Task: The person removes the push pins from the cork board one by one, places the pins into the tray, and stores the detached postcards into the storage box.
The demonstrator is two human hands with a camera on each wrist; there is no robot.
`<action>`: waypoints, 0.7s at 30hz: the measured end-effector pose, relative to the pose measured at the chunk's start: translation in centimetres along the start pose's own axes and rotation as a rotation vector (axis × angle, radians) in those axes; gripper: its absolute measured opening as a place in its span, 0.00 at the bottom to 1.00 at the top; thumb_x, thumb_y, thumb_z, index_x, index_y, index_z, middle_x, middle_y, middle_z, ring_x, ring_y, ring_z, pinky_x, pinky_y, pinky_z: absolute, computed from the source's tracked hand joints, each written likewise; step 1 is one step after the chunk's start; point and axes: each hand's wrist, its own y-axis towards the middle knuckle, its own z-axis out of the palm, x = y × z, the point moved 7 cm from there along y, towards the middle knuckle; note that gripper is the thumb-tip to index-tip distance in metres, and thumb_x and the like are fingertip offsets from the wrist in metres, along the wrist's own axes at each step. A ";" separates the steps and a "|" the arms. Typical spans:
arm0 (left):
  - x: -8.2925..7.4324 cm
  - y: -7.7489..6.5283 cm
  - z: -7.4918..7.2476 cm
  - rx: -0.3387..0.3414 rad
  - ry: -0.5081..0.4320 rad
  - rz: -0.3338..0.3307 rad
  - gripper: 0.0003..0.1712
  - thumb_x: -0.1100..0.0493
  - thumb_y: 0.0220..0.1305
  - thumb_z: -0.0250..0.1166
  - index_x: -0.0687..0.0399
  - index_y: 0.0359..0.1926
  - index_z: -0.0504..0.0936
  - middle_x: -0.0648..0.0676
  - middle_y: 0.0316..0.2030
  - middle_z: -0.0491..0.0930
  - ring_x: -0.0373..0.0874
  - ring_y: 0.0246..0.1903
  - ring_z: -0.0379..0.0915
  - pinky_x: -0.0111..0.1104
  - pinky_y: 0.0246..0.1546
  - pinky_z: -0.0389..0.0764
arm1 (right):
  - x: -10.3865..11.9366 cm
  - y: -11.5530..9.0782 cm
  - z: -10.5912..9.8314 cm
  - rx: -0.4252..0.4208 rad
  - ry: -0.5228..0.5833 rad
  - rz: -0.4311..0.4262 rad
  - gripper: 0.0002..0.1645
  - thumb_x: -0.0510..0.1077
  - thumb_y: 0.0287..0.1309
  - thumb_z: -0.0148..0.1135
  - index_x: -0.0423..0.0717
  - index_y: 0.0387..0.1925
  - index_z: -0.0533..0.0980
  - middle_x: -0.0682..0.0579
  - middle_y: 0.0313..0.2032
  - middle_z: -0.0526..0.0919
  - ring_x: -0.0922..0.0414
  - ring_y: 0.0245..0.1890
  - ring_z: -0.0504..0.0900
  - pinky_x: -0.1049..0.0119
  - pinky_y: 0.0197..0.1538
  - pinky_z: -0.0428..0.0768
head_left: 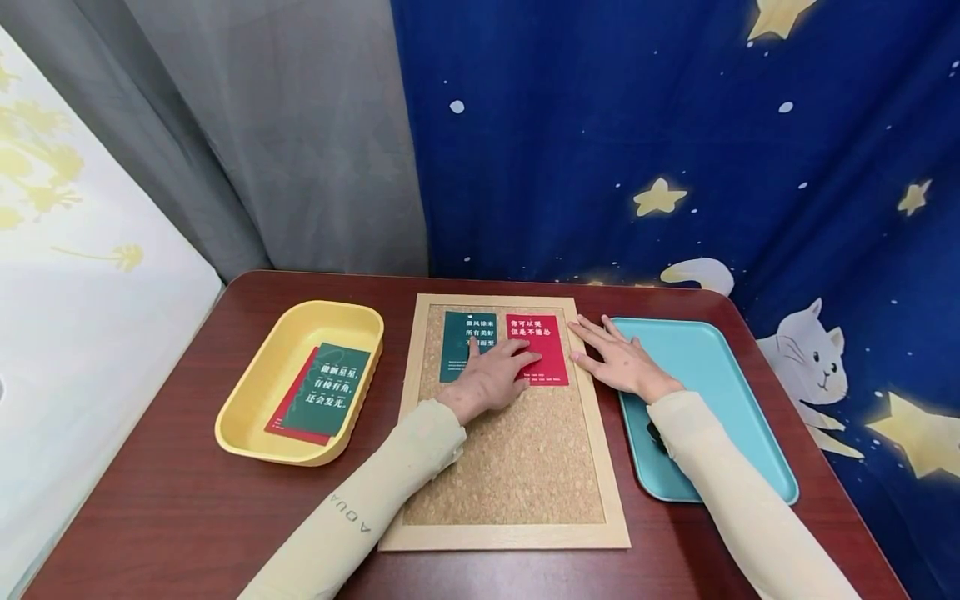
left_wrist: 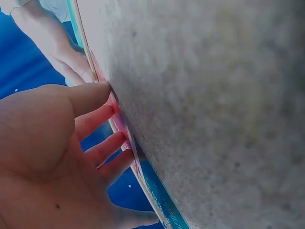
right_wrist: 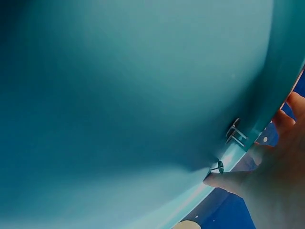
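A wood-framed cork board [head_left: 525,467] lies on the table, bearing a green card [head_left: 453,346] at its upper left and a red card [head_left: 553,354] beside it. My left hand [head_left: 487,379] rests across both cards with spread fingers, hiding their lower inner parts. In the left wrist view, the fingertips [left_wrist: 125,138] press down at the red card. My right hand [head_left: 618,358] reaches over the blue tray's left rim, its straight fingers at the board's right frame. Several thumbtacks [right_wrist: 220,167] lie in the tray near the right thumb in the right wrist view.
A yellow bin [head_left: 251,400] on the left contains another green card [head_left: 337,387] atop a red one [head_left: 303,435]. The blue tray [head_left: 738,400] stands right of the board, with the right forearm crossing it. Curtains hang behind the table's far edge.
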 end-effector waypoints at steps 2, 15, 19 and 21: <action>-0.1 0.1 -0.1 -0.004 -0.005 0.001 0.33 0.46 0.74 0.62 0.32 0.77 0.68 0.48 0.80 0.60 0.49 0.80 0.55 0.71 0.77 0.46 | 0.0 0.0 0.1 0.002 0.002 -0.001 0.44 0.73 0.74 0.48 0.69 0.83 0.49 0.52 0.85 0.47 0.39 0.85 0.38 0.18 0.74 0.38; -0.2 1.4 -1.3 -0.103 -0.078 -0.019 0.22 0.51 0.72 0.66 0.37 0.66 0.82 0.49 0.71 0.72 0.49 0.75 0.63 0.70 0.78 0.48 | -0.2 -0.1 0.3 -0.009 0.018 0.002 0.44 0.72 0.74 0.48 0.69 0.83 0.50 0.52 0.85 0.47 0.39 0.85 0.37 0.18 0.73 0.37; 0.3 1.7 -1.8 -0.179 -0.088 -0.052 0.21 0.52 0.72 0.67 0.39 0.64 0.84 0.50 0.69 0.74 0.48 0.73 0.66 0.67 0.79 0.51 | -0.2 0.1 0.3 -0.009 0.028 0.000 0.44 0.73 0.73 0.48 0.69 0.83 0.50 0.52 0.85 0.47 0.39 0.85 0.37 0.18 0.74 0.36; 0.7 1.9 -2.2 -0.223 -0.088 -0.075 0.21 0.52 0.71 0.68 0.41 0.64 0.84 0.50 0.67 0.75 0.48 0.72 0.67 0.66 0.78 0.53 | -0.2 0.1 0.3 -0.011 0.033 -0.003 0.45 0.73 0.73 0.49 0.69 0.83 0.51 0.52 0.85 0.47 0.39 0.85 0.37 0.18 0.74 0.36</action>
